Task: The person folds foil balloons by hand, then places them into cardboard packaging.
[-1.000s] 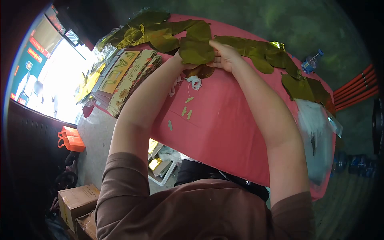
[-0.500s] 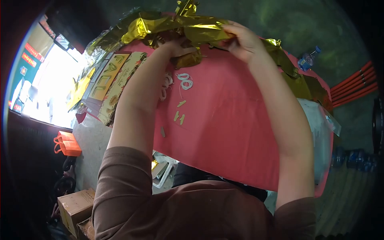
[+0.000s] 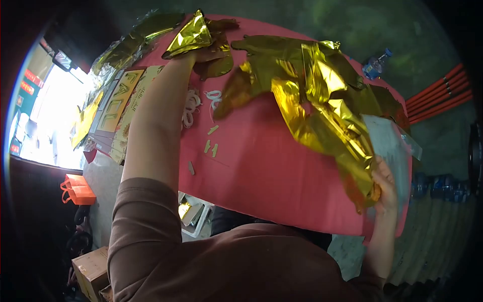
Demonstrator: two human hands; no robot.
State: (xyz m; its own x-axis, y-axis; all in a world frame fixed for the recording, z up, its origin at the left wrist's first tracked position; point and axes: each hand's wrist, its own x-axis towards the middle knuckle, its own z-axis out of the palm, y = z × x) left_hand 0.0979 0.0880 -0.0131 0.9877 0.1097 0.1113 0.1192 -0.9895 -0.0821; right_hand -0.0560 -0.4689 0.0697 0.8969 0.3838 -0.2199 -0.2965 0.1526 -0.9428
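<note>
My right hand (image 3: 385,183), at the right side of the pink table (image 3: 261,166), grips the lower end of a crumpled gold foil sheet (image 3: 322,95). That foil stretches up and left across the table. At the upper left, my left hand is hidden beneath another gold foil piece (image 3: 193,36); only the forearm and wrist show. White coiled cords (image 3: 191,106) and small pale strips (image 3: 207,146) lie on the table near my left forearm.
Printed cards (image 3: 126,100) and clear plastic wrapping lie at the table's left. A water bottle (image 3: 376,64) is beyond its right edge, near red poles (image 3: 437,95). An orange bag (image 3: 78,190) and cardboard box (image 3: 93,269) are lower left.
My right hand has moved down and toward me on the right, drawing gold foil out across the table. My left hand has shifted slightly left and is now covered by foil.
</note>
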